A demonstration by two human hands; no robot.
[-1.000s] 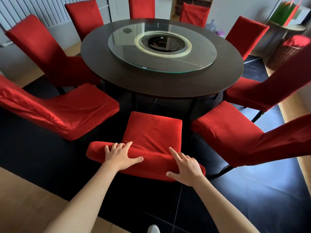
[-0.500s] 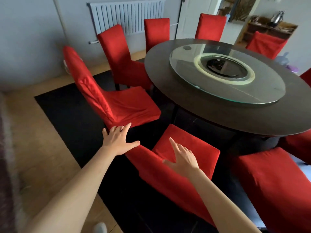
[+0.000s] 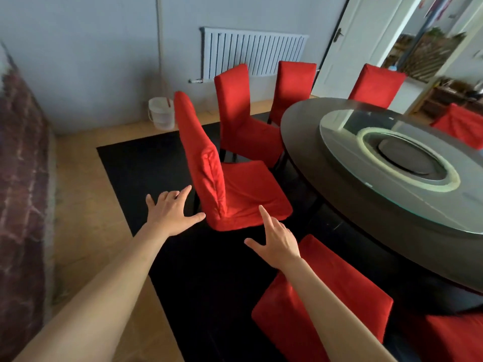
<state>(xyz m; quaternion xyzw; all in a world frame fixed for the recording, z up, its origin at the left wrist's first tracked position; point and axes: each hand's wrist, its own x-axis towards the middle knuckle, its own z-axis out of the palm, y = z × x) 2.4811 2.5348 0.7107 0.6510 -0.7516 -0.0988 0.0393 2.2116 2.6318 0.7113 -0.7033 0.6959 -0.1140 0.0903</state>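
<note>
Reaching forward in the head view, both bare arms stretched toward the red chair (image 3: 243, 194) left of centre. It stood pulled clear of the round desk (image 3: 298, 131) and turned at an angle, with its tall back on the left. The left hand (image 3: 170, 212) hovered just beside the chair's lower rear corner with its fingers (image 3: 185, 192) spread and straight. Its thumb pointed at the cover, and whether it touched the fabric could not be told. The right hand (image 3: 278, 240) hung before the near edge of the seat, index finger extended and the other fingers loosely fanned. Neither hand gripped anything.

Under the right forearm a nearer chair (image 3: 347, 288) sat tucked toward the desk, and two far chairs (image 3: 235, 105) lined its left rim. A glass turntable (image 3: 339, 155) lay on the desk. A white radiator (image 3: 251, 53) hung on the far wall, a pale bucket (image 3: 162, 113) stood below it to the left, and a black rug (image 3: 146, 168) lay under the chairs.

The step in hand looked like the approach to the angled chair, probably to straighten it and slide it in like its neighbours. No hold had been taken yet. The next move would call for both hands to close on the sides of the back, high enough to steer it. The chair would then need swinging until the seat faced the desk, and pushing in gently. Care would be needed with the nearer chair on the right, which left little room.
</note>
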